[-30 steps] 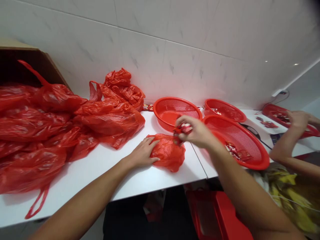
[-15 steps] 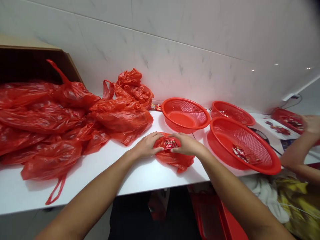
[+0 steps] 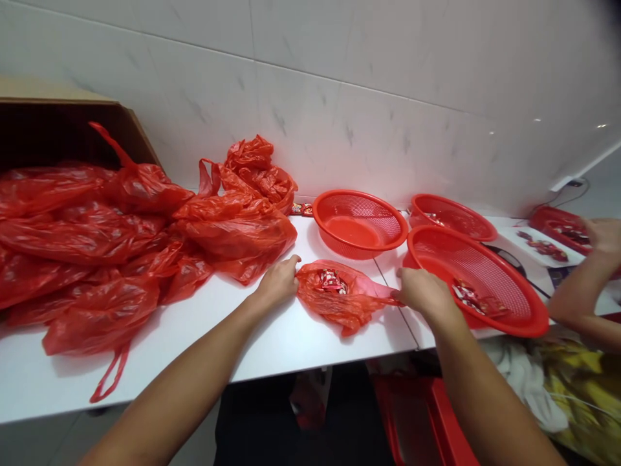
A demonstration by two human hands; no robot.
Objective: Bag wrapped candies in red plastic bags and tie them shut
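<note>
A thin red plastic bag point(image 3: 339, 314) lies on the white table in front of me, its mouth spread sideways. Inside it sit small red-and-white wrapped packets point(image 3: 332, 280). My left hand point(image 3: 279, 283) is closed on the bag's left edge. On the other side, my right hand point(image 3: 425, 292) grips the bag's right handle and holds it stretched taut, close to the big red basket point(image 3: 436, 259). More wrapped packets point(image 3: 478, 299) lie in that basket.
Filled red bags point(image 3: 97, 239) are heaped at the left before a cardboard box point(image 3: 138, 139). Behind my work stand a red basket point(image 3: 359, 223) and another basket point(image 3: 453, 217) near the wall. A co-worker's arm point(image 3: 585, 285) reaches in at the right.
My hands have moved apart from around the packets to the bag's two sides. The right hand has pulled the handle out to the right, opening the mouth wider.
</note>
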